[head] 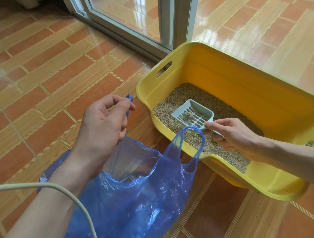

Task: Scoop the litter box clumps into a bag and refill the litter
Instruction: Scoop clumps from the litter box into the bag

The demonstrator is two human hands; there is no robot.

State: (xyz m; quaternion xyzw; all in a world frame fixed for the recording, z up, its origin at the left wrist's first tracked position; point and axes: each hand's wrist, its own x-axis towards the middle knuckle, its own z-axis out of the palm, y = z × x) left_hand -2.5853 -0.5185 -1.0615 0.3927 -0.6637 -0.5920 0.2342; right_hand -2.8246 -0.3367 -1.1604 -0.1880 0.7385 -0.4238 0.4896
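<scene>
Resting in right hand [233, 134]: scoop [193, 114]

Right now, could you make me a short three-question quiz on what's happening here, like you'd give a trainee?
1. True or false: the left hand grips a handle of the blue bag.
2. What lies in the slotted scoop that the right hand holds by its handle?
A. nothing
B. a clump
C. a coin
3. Fill in: the scoop is above the litter inside the ______ litter box.

Key
1. True; it holds one handle up, while the other handle stands free.
2. B; one greyish clump sits on the slots.
3. Yellow.
</scene>
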